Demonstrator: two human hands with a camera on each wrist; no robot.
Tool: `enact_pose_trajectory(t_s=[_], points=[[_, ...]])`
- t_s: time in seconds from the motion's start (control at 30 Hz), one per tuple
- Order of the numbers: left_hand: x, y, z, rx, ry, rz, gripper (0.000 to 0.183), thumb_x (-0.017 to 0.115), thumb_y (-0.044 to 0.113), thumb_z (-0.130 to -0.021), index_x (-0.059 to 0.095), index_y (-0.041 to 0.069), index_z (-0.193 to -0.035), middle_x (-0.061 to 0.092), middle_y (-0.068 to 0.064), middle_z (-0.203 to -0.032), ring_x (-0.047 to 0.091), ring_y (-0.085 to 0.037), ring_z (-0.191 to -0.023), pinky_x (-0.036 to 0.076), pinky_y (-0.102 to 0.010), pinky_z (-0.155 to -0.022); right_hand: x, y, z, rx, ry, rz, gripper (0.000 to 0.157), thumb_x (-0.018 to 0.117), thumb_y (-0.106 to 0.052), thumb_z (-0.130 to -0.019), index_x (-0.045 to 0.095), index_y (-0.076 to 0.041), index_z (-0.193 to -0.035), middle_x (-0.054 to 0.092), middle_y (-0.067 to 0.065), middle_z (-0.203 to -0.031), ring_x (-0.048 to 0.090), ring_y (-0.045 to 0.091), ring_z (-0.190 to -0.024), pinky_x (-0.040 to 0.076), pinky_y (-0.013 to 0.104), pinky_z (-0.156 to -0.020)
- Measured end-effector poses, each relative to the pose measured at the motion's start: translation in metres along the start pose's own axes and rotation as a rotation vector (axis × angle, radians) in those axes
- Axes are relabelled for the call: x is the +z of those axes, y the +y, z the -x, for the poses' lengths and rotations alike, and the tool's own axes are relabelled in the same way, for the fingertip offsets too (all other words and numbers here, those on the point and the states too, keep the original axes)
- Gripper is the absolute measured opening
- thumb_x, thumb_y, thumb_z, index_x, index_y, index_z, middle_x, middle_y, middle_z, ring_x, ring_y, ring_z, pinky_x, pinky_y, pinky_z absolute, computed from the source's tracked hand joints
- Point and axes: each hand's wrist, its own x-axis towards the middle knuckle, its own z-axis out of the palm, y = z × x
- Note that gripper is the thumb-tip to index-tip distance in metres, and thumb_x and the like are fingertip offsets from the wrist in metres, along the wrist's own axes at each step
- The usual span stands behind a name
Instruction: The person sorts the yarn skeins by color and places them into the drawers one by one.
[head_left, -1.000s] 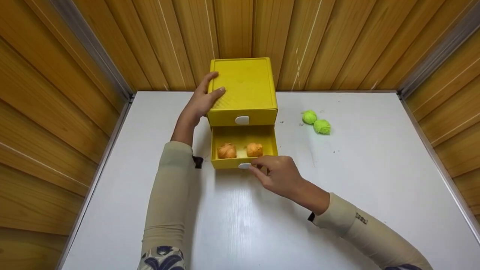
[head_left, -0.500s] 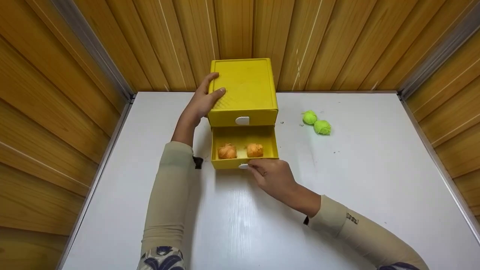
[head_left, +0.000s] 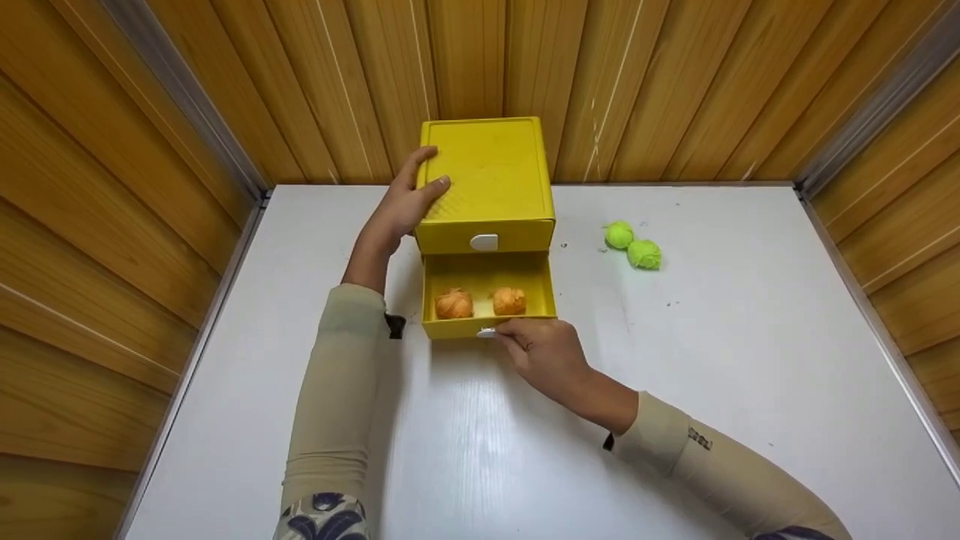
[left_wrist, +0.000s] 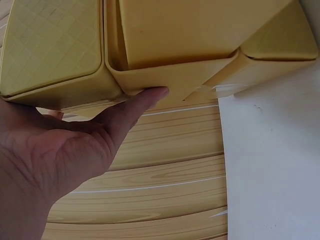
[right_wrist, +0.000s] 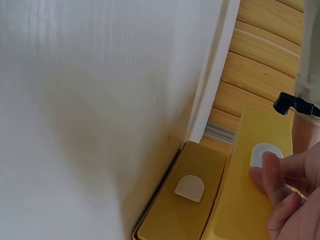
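A yellow two-drawer box (head_left: 487,169) stands at the back of the white table. Its lower drawer (head_left: 450,328) is pulled out and holds two crumpled-looking orange balls, one on the left (head_left: 454,304) and one on the right (head_left: 508,301). My left hand (head_left: 405,199) rests against the box's left side, thumb on the top; in the left wrist view a straight finger (left_wrist: 135,110) lies along the yellow wall. With thumb and fingertips, my right hand (head_left: 551,356) pinches the white tab (right_wrist: 264,152) on the lower drawer. The upper drawer (head_left: 517,236) is closed, with its own white tab (head_left: 484,241).
Two small lime-green balls, one farther back (head_left: 619,235) and one nearer (head_left: 644,254), lie side by side to the right of the box. Wood-patterned panels (head_left: 675,90) wall the table (head_left: 712,315) behind and at both sides.
My right hand has moved slightly left and closed its fingertips more tightly at the drawer's tab. The left hand, the box, the drawer and the balls look the same.
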Motion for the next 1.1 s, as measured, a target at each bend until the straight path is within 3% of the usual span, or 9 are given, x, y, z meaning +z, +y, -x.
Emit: enact_pose_trajectory(t_s=[0.3,0.5,0.6,0.93,1.1], points=[[-0.001,-0.001,0.0,-0.016,-0.009,-0.002,0.063,0.059,0.051,-0.107,0.027,0.055,-0.161,0.013,-0.001,-0.181,0.041,-0.029,-0.149,0.044,-0.053,-0.119,0.001,-0.001,0.0,0.029,0.004,0.041,0.008,0.089,-0.015,-0.087,0.086,-0.01,-0.092,0.084,0.0,-0.085,0.08,0.016,-0.075,0.064,0.033,-0.068],[-0.001,-0.002,-0.002,-0.009,-0.016,0.002,0.064,0.059,0.051,-0.107,0.027,0.054,-0.162,0.017,-0.004,-0.18,0.055,-0.03,-0.136,0.056,-0.044,-0.096,0.0,-0.002,0.0,0.064,-0.007,0.008,0.006,0.088,-0.011,-0.087,0.085,-0.01,-0.092,0.084,0.002,-0.086,0.081,0.017,-0.078,0.064,0.034,-0.07],[-0.002,-0.002,-0.002,-0.005,-0.016,0.003,0.063,0.059,0.051,-0.107,0.027,0.053,-0.162,0.018,-0.005,-0.179,0.057,-0.03,-0.133,0.057,-0.041,-0.09,0.0,-0.003,0.0,0.082,-0.015,-0.006,0.006,0.087,-0.01,-0.088,0.085,-0.01,-0.094,0.084,0.002,-0.087,0.081,0.017,-0.079,0.065,0.035,-0.071],[-0.002,-0.001,0.0,-0.02,-0.011,-0.007,0.064,0.059,0.05,-0.107,0.027,0.053,-0.162,0.018,-0.003,-0.18,0.05,-0.026,-0.138,0.049,-0.045,-0.111,0.0,0.001,-0.005,0.159,-0.041,-0.027,0.006,0.084,-0.014,-0.093,0.085,-0.011,-0.098,0.085,0.002,-0.092,0.081,0.018,-0.084,0.065,0.038,-0.075],[-0.001,0.0,0.0,-0.017,-0.02,-0.02,0.064,0.058,0.051,-0.107,0.025,0.053,-0.162,0.018,-0.003,-0.179,0.052,-0.028,-0.136,0.053,-0.045,-0.105,0.002,0.006,-0.013,0.199,-0.039,-0.036,0.008,0.084,-0.015,-0.092,0.085,-0.011,-0.099,0.085,0.003,-0.093,0.081,0.019,-0.085,0.064,0.04,-0.076]])
